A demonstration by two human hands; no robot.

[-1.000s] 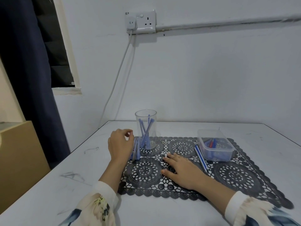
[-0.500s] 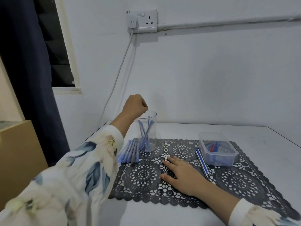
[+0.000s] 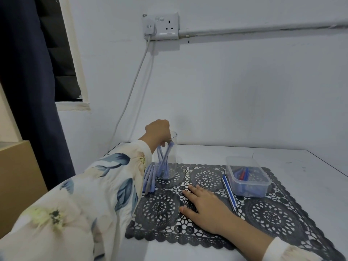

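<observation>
A clear glass (image 3: 172, 164) stands on the far left of a black lace mat (image 3: 273, 213) and holds several blue pens (image 3: 163, 162). My left hand (image 3: 157, 129) hangs over its rim, fingers curled down among the pen tops and pinching one blue pen. More blue pens (image 3: 149, 178) lie on the mat just left of the glass. My right hand (image 3: 207, 210) rests flat on the mat, fingers straight. Beside it lies a blue and white striped pen (image 3: 228, 191). My left sleeve hides the mat's left edge.
A clear plastic container (image 3: 246, 185) with blue and red pens sits on the mat's right part. The white table (image 3: 310, 176) meets a wall with a socket (image 3: 162, 25) and a hanging cable (image 3: 131, 87). A dark curtain (image 3: 28, 91) and a brown cabinet (image 3: 17, 176) stand left.
My left hand rose from the loose pens beside the glass, swung over the glass and has now dropped to its rim. The right hand stayed flat on the mat.
</observation>
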